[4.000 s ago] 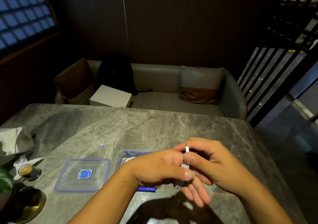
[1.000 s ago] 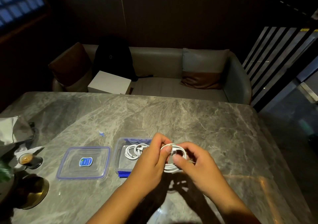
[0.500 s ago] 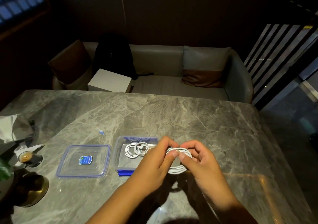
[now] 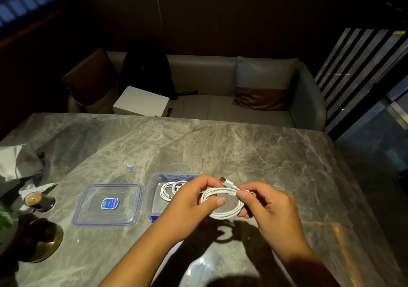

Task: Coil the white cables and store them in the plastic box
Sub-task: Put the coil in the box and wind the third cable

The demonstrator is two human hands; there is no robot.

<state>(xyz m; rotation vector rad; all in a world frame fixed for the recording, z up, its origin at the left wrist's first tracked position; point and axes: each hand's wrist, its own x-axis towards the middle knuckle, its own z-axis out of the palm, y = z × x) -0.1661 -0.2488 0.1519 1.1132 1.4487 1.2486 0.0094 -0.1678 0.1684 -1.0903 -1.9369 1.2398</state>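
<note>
A coiled white cable is held between both hands above the marble table, just right of the plastic box. My left hand grips the coil's left side, thumb through the loop. My right hand pinches its right side. A USB plug with an orange tip sticks up from the top of the coil. Inside the open clear box with blue trim lie other coiled white cables. My left hand hides the box's right part.
The box's clear lid lies flat left of the box. A small glass of dark drink, a gold round base and crumpled paper sit at the left edge. A small blue-white scrap lies behind. A sofa stands beyond the table.
The cable went from being wound around my left hand's fingers to a finished round coil held in both hands. The USB plug now sticks out on top.
</note>
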